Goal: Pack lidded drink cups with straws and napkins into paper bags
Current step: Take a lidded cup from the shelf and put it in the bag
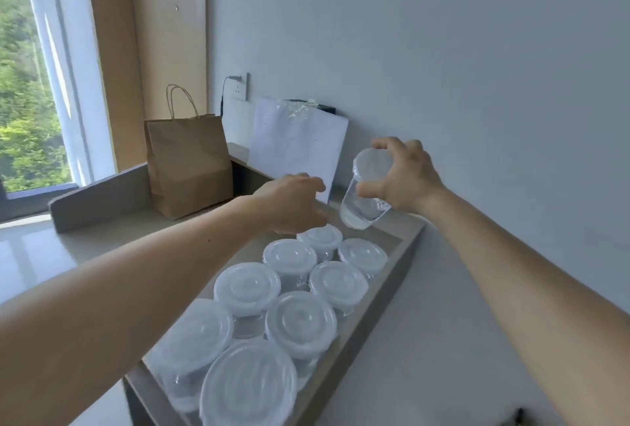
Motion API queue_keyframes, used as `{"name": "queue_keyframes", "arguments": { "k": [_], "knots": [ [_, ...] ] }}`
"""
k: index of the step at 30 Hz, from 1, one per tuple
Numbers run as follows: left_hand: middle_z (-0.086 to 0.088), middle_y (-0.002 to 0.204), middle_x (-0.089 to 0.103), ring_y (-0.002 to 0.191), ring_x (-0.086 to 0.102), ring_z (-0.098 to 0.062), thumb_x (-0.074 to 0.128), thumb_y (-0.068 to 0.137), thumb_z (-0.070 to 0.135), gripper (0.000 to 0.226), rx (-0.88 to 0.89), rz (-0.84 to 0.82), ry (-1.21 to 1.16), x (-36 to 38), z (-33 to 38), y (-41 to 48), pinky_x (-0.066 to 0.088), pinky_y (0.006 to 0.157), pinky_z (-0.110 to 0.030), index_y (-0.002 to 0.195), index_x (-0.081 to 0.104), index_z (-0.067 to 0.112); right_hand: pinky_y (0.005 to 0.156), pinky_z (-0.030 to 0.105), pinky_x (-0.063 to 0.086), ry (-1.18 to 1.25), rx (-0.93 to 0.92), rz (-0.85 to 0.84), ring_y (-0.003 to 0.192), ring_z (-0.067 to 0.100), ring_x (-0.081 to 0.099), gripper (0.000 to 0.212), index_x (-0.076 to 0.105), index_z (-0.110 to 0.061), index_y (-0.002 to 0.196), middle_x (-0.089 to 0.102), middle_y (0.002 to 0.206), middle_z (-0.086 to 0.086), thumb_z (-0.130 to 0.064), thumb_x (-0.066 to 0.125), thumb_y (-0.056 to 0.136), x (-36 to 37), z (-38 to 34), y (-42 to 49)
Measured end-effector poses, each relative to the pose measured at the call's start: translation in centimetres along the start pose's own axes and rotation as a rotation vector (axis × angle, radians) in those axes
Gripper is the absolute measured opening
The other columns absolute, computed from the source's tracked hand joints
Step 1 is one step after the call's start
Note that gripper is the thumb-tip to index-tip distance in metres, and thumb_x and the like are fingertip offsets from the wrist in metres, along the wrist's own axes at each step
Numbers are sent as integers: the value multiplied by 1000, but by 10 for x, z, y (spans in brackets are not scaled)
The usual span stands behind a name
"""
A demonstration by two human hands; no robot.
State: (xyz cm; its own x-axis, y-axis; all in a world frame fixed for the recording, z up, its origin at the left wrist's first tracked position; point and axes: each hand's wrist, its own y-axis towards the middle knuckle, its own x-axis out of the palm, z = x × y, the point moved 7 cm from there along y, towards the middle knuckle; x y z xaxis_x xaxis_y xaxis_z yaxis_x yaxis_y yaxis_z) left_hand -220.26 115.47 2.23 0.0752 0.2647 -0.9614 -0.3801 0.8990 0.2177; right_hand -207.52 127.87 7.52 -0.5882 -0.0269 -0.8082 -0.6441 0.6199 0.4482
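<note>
Pale grey wall [443,50] fills the upper and right field. At far left we see a window [30,85] with green foliage beyond it and a tan wood panel [153,33] beside it. A glossy pale worktop [41,255] runs along the wall. On it, near the corner, stands an upright brown paper bag [189,166] with twisted paper handles. Just to its right a flat white paper piece [296,146] leans on the wall, near a white wall socket [240,86] with a dark plug; we cannot tell whether this piece is a bag. Crinkled clear film [293,108] and a small dark box [325,108] show at its top edge.

A long grey cardboard tray [381,296] lies on the worktop near the wall. It holds eight clear plastic drink cups [301,323] with translucent white lids, upright and packed close in two rows.

The right grip [405,180] holds a ninth lidded clear cup [361,211] in the air above the tray's far end, with the thumb on the side wall and the fingers curled over the lid rim. This cup is tilted, base toward the tray, with clear liquid in its lower part.

The left grip [293,202] hangs palm-down over the tray's far left corner, just beside the lifted cup, with its fingers bent downward. Its fingertips are hidden, so we cannot tell whether they pinch anything.
</note>
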Motion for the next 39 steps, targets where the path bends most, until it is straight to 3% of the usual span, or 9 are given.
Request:
{"name": "queue_keyframes", "arguments": {
  "k": [4, 11, 16, 19, 21, 24, 29, 35, 39],
  "knots": [
    [4, 139, 50, 121, 51, -22, 60, 85, 44, 60, 65, -24, -39, 29, 84, -14, 45, 95, -36, 141, 44, 27, 91, 30, 36, -30, 50, -43, 124, 27, 38, 86, 43, -33, 137, 36, 128, 5, -51, 80, 62, -47, 51, -72],
    [0, 133, 52, 116, 52, -25, 57, 82, 40, 54, 116, -167, -9, 99, 216, -47, 46, 85, -37, 133, 49, 24, 87, 32, 39, -7, 196, -130, 122, 20, 35, 92, 41, -36, 137, 32, 118, -4, -56, 71, 53, -96, 159, -202],
    [1, 146, 43, 132, 43, -24, 59, 87, 43, 64, 171, -280, -40, 163, 292, -85, 40, 101, -38, 146, 38, 27, 89, 34, 41, -20, 323, -176, 122, 21, 36, 84, 42, -35, 136, 33, 119, -4, -52, 76, 60, -109, 232, -291],
    [1, 145, 44, 127, 47, -24, 59, 88, 43, 64, 207, -369, -54, 205, 329, -107, 40, 92, -33, 146, 37, 26, 94, 35, 42, -16, 389, -191, 123, 23, 36, 85, 42, -34, 136, 34, 122, -2, -51, 76, 60, -106, 262, -339],
    [1, 144, 44, 125, 48, -23, 61, 89, 42, 65, 227, -425, -81, 229, 348, -122, 39, 86, -31, 146, 36, 25, 89, 32, 39, -6, 442, -195, 122, 23, 36, 86, 43, -35, 135, 32, 118, -3, -52, 74, 57, -100, 278, -368],
    [-1, 141, 47, 125, 49, -25, 63, 86, 38, 64, 258, -518, -111, 269, 370, -153, 43, 94, -35, 144, 40, 22, 87, 31, 37, 28, 527, -196, 119, 23, 39, 91, 44, -37, 133, 33, 116, -4, -58, 65, 47, -88, 299, -411],
    [2, 104, 58, 92, 58, -22, 74, 73, 38, 56, 340, -716, -61, 345, 391, -216, 54, 78, -35, 122, 52, 20, 92, 33, 38, 50, 632, -189, 122, 25, 41, 86, 43, -35, 136, 40, 129, 3, -54, 73, 58, -60, 331, -465],
    [-2, 108, 60, 99, 59, -26, 73, 70, 62, 82, 343, -997, -17, 423, 399, -288, 53, 87, -40, 131, 44, 16, 91, 34, 39, 65, 736, -182, 124, 23, 38, 89, 41, -35, 139, 38, 131, 0, -58, 69, 57, -32, 354, -503],
    [1, 99, 58, 97, 62, -25, 60, 79, 66, 67, 225, -1002, -68, 445, 409, -304, 52, 81, -38, 121, 48, 16, 86, 32, 36, 68, 737, -171, 122, 22, 38, 91, 41, -34, 139, 38, 132, 0, -60, 64, 55, -20, 355, -510]
  ]
}}
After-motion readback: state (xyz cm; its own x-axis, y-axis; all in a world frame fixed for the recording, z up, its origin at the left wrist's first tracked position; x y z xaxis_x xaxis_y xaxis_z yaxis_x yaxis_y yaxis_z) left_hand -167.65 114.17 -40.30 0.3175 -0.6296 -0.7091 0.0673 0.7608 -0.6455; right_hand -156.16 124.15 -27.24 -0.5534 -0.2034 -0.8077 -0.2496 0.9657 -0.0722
